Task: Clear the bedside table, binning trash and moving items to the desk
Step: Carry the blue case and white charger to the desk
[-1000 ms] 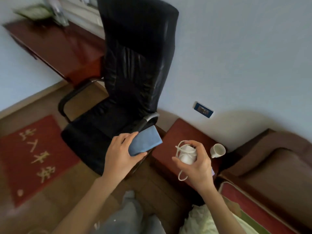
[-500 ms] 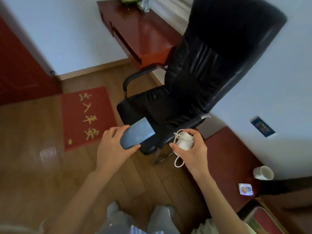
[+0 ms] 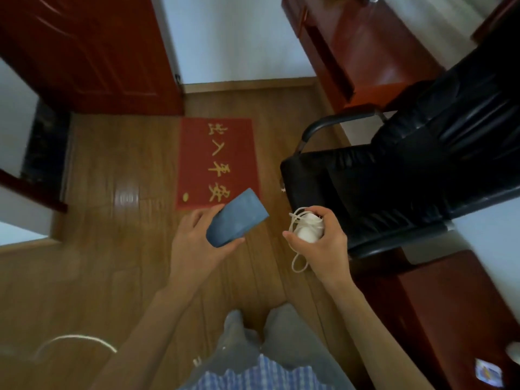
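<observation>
My left hand grips a flat blue case over the wooden floor. My right hand is closed around a white charger with its cord wound around it; a loop of cord hangs below the fist. The red-brown bedside table is at the lower right, with a small card and the edge of a white cup on it. The red-brown desk stands at the top right.
A black office chair stands between the bedside table and the desk, close to my right hand. A red doormat lies on the floor ahead. A dark red door is at the upper left.
My view has swung left, away from the bedside table toward the door and mat. Both hands keep their hold on the blue case and the charger.
</observation>
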`<move>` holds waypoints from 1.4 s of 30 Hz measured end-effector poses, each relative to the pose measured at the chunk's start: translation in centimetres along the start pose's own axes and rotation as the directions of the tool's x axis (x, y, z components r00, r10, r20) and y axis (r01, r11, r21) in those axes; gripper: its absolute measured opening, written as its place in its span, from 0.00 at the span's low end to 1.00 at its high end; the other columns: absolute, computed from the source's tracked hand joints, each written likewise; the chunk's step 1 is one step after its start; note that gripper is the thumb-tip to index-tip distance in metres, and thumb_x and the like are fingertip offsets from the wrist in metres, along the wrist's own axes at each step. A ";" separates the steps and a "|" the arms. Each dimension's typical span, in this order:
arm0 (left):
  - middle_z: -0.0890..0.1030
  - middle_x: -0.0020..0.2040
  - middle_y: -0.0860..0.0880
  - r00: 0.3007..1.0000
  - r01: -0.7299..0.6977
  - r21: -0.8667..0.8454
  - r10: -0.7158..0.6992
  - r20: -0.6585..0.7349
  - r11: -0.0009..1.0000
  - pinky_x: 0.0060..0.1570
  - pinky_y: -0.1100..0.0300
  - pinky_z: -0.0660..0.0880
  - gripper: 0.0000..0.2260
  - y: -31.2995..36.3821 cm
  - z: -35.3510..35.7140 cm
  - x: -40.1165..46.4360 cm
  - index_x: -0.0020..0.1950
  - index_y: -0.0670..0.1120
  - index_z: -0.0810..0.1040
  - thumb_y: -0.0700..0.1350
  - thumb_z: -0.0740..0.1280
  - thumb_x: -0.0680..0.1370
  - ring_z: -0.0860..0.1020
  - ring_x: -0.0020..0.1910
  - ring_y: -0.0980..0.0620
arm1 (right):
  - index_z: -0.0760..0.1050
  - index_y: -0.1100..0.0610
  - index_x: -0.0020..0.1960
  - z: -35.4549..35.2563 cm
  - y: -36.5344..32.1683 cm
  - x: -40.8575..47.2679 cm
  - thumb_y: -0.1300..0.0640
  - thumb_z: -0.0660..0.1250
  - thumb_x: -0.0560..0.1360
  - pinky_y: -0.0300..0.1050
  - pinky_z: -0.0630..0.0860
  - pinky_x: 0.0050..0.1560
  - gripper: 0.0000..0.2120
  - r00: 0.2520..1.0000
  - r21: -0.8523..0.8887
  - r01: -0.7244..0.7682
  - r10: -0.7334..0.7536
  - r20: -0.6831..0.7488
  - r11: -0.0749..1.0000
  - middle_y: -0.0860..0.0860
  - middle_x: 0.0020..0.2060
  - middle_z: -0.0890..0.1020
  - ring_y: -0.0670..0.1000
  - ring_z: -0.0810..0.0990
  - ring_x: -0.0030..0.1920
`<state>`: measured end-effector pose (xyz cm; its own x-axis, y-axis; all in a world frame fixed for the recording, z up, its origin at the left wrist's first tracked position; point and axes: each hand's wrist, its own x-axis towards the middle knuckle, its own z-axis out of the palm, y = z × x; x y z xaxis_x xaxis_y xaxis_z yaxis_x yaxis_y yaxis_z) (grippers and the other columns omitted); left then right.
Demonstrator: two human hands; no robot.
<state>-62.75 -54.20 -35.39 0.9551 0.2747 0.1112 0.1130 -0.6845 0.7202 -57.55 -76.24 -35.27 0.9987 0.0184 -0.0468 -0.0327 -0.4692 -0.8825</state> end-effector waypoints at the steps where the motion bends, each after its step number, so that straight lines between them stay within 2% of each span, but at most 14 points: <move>1: 0.78 0.56 0.50 1.000 -0.006 0.006 0.006 -0.014 1.000 0.49 0.78 0.64 0.30 -0.7 -0.3 0.4 0.63 0.46 0.76 0.60 0.72 0.66 0.70 0.55 0.61 | 0.73 0.51 0.57 0.8 -0.5 0.6 0.54 0.80 0.62 0.31 0.76 0.46 0.27 1.000 -0.009 0.014 -0.014 0.012 1.000 0.41 0.48 0.78 0.38 0.78 0.48; 3: 0.77 0.56 0.52 0.999 0.017 -0.008 -0.017 -0.029 1.000 0.51 0.71 0.67 0.32 -2.0 -0.6 1.6 0.63 0.48 0.76 0.66 0.68 0.65 0.73 0.54 0.58 | 0.72 0.50 0.57 2.1 -1.2 2.2 0.53 0.80 0.62 0.28 0.75 0.44 0.27 0.999 -0.023 0.038 -0.037 0.037 0.999 0.40 0.48 0.78 0.36 0.77 0.48; 6: 0.79 0.56 0.51 0.998 0.031 -0.008 -0.031 -0.055 0.999 0.52 0.60 0.73 0.32 -3.2 -0.6 3.9 0.62 0.48 0.77 0.66 0.68 0.64 0.76 0.54 0.54 | 0.72 0.50 0.57 3.8 -1.9 4.9 0.54 0.80 0.63 0.26 0.74 0.43 0.27 0.996 -0.028 0.043 -0.041 0.077 0.999 0.39 0.48 0.77 0.34 0.76 0.49; 8: 0.79 0.56 0.51 0.998 0.034 -0.006 -0.034 -0.045 0.999 0.53 0.60 0.73 0.33 -3.8 -0.3 5.9 0.62 0.48 0.77 0.67 0.68 0.64 0.76 0.55 0.53 | 0.72 0.50 0.58 4.7 -2.1 7.2 0.55 0.80 0.63 0.26 0.74 0.43 0.27 0.995 -0.016 0.035 -0.033 0.091 0.999 0.39 0.48 0.77 0.34 0.76 0.48; 11: 0.78 0.57 0.52 0.999 0.040 -0.018 -0.040 -0.017 0.999 0.54 0.69 0.68 0.33 -4.7 0.4 9.9 0.63 0.48 0.76 0.65 0.69 0.64 0.75 0.56 0.54 | 0.72 0.49 0.57 6.2 -2.3 11.4 0.54 0.80 0.63 0.28 0.75 0.44 0.26 0.994 0.009 0.012 -0.013 0.108 1.000 0.40 0.49 0.78 0.36 0.77 0.49; 13: 0.77 0.58 0.52 1.000 0.022 0.000 -0.022 -0.003 1.000 0.53 0.70 0.65 0.33 -5.0 0.9 13.4 0.64 0.48 0.76 0.65 0.69 0.64 0.75 0.55 0.55 | 0.72 0.48 0.56 7.0 -2.4 14.7 0.54 0.79 0.63 0.28 0.75 0.44 0.26 0.995 0.027 0.003 -0.005 0.096 1.000 0.39 0.49 0.78 0.36 0.78 0.48; 17: 0.78 0.57 0.51 0.999 -0.040 0.053 0.040 0.004 0.998 0.51 0.61 0.72 0.33 -4.5 1.9 22.3 0.64 0.47 0.75 0.65 0.68 0.65 0.77 0.53 0.52 | 0.72 0.46 0.55 7.6 -3.3 22.5 0.56 0.80 0.63 0.28 0.76 0.43 0.25 0.997 0.072 -0.009 0.003 0.080 0.997 0.39 0.47 0.78 0.36 0.78 0.48; 21: 0.77 0.58 0.51 0.993 -0.108 0.067 0.111 -0.039 0.992 0.51 0.58 0.75 0.33 -2.8 2.3 31.3 0.65 0.48 0.75 0.65 0.68 0.66 0.76 0.54 0.52 | 0.73 0.48 0.55 7.1 -4.5 30.4 0.56 0.80 0.63 0.38 0.80 0.44 0.25 0.998 0.111 -0.035 0.030 0.049 0.993 0.43 0.49 0.80 0.41 0.80 0.48; 24: 0.76 0.58 0.52 0.987 -0.140 0.064 0.144 -0.069 0.988 0.53 0.61 0.72 0.33 -1.3 2.4 37.3 0.66 0.49 0.74 0.64 0.68 0.66 0.74 0.56 0.54 | 0.73 0.50 0.56 6.5 -5.7 35.9 0.56 0.80 0.62 0.39 0.80 0.45 0.26 0.999 0.123 -0.027 0.024 0.023 0.992 0.44 0.50 0.80 0.41 0.80 0.48; 29: 0.75 0.59 0.51 0.966 -0.226 0.055 0.231 -0.113 0.973 0.54 0.71 0.65 0.31 -0.2 3.0 46.5 0.66 0.46 0.74 0.62 0.69 0.67 0.71 0.57 0.58 | 0.73 0.51 0.57 6.8 -7.3 44.0 0.57 0.81 0.62 0.38 0.80 0.44 0.27 0.999 0.141 -0.026 0.029 -0.024 0.990 0.45 0.50 0.80 0.42 0.80 0.48; 37: 0.77 0.57 0.50 0.940 -0.338 0.044 0.339 -0.033 0.940 0.53 0.75 0.64 0.32 -2.9 4.2 63.8 0.66 0.46 0.74 0.62 0.69 0.67 0.71 0.55 0.59 | 0.73 0.47 0.55 11.0 -10.4 58.1 0.57 0.81 0.62 0.32 0.78 0.41 0.26 0.994 0.115 -0.037 0.049 -0.102 0.993 0.42 0.49 0.79 0.37 0.79 0.47; 42: 0.77 0.57 0.49 0.911 -0.412 0.021 0.412 -0.001 0.911 0.53 0.73 0.63 0.32 -3.4 4.3 75.5 0.65 0.46 0.75 0.62 0.69 0.67 0.72 0.55 0.56 | 0.73 0.48 0.55 12.9 -13.2 66.5 0.58 0.80 0.62 0.35 0.78 0.43 0.26 0.977 0.105 -0.030 0.052 -0.209 0.994 0.43 0.49 0.79 0.39 0.79 0.48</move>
<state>10.13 -34.06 -32.43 0.9168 -0.0310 0.3982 -0.2844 -0.7507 0.5962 8.78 -57.41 -32.82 0.9816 -0.1906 0.0059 -0.0670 -0.3739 -0.9250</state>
